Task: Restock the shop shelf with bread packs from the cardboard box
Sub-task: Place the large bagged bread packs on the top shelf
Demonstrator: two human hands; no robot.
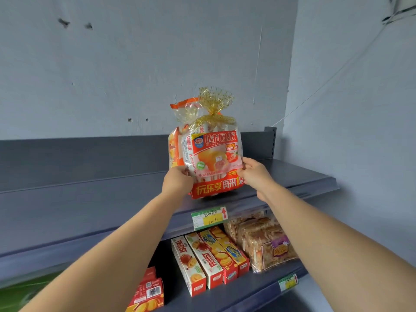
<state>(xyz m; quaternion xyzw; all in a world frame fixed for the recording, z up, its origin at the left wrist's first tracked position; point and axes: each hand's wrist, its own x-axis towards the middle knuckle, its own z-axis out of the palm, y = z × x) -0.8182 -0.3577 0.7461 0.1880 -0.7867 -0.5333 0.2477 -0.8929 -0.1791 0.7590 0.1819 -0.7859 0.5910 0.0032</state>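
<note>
A clear bread pack (213, 152) with an orange-red label and a gold tied top stands upright on the grey top shelf (90, 199). My left hand (177, 180) grips its lower left side and my right hand (254, 172) grips its lower right side. A second similar pack (177, 140) stands right behind it, mostly hidden. The cardboard box is out of view.
The shelf below holds several biscuit boxes (202, 260), a clear bag of pastries (265, 242) at the right and red boxes (148, 291) at the lower left. A price tag (209, 217) hangs on the top shelf's front rail. The wall corner lies to the right.
</note>
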